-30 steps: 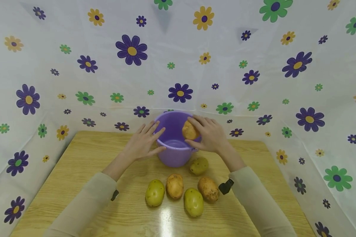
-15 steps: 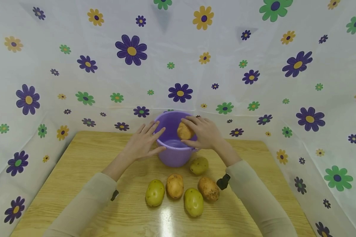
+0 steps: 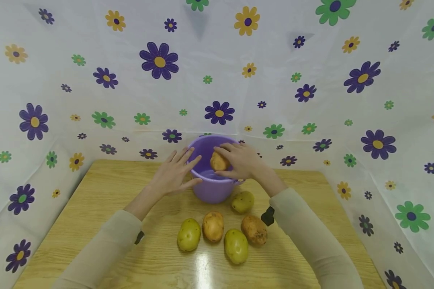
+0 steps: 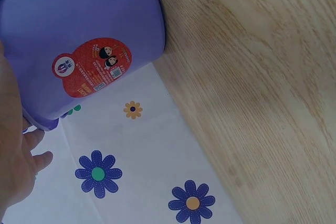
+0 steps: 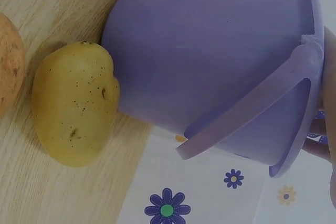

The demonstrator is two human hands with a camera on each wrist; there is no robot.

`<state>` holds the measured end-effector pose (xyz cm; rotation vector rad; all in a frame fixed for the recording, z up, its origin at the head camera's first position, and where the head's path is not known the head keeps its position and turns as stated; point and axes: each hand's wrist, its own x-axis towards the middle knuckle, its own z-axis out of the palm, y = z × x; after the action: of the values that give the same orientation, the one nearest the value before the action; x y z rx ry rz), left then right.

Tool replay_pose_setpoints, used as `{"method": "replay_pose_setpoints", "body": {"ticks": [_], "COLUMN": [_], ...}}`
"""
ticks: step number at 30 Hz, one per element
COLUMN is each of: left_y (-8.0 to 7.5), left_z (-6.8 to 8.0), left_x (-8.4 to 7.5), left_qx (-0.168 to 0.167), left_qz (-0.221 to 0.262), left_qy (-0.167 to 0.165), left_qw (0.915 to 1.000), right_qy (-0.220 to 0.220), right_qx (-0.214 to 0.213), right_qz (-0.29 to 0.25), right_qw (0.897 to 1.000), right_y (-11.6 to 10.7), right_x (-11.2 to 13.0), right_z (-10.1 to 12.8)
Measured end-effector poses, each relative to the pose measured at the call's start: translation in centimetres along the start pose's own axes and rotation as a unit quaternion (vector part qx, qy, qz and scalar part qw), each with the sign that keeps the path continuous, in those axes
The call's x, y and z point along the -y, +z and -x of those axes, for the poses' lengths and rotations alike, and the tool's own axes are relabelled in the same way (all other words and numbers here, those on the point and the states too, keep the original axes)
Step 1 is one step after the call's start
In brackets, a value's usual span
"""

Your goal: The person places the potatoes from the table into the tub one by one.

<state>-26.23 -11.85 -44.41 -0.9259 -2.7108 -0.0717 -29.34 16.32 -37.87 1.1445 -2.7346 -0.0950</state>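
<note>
A purple bucket (image 3: 211, 192) stands upright at the back of the table. My right hand (image 3: 245, 160) holds a tan potato (image 3: 218, 161) inside its mouth, fingers over the top and thumb at the near side. At the left rim, my left hand (image 3: 170, 175) touches the bucket with fingers spread and straight. Against the bucket's foot lies a green potato (image 5: 76, 103). Closer to me rest two more green potatoes, one left (image 3: 189, 235) and one right (image 3: 236, 246), with a tan potato (image 3: 213, 227) between them and a dirt-marked brown potato (image 3: 254, 230) at the right.
The bucket's handle (image 5: 252, 98) hangs down on its right side. A red label (image 4: 100, 66) shows on its wall in the left wrist view. The wooden table (image 3: 105, 192) meets a white flowered cloth (image 3: 188, 92) at the back and sides.
My right hand has moved left and slightly down, carrying the tan potato from the bucket's right rim further into its mouth. My left hand has stayed in place.
</note>
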Motion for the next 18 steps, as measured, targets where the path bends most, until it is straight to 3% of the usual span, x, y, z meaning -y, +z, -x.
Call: {"method": "replay_pose_setpoints", "body": {"ticks": [6,18], "left_y": [0.0,0.11], "left_z": [0.08,-0.03], "left_x": [0.08,0.14], "left_qx": [-0.002,0.003], "left_qz": [0.0,0.0], "left_qy": [0.0,0.0], "left_qw": [1.0,1.0], "right_qy": [0.006,0.01], "right_qx": [0.025,0.033], "right_qz": [0.001,-0.004], "right_qw": [1.0,0.999], "right_y": [0.2,0.69], "right_x": [-0.08,-0.43], "right_z": [-0.41,-0.58]}}
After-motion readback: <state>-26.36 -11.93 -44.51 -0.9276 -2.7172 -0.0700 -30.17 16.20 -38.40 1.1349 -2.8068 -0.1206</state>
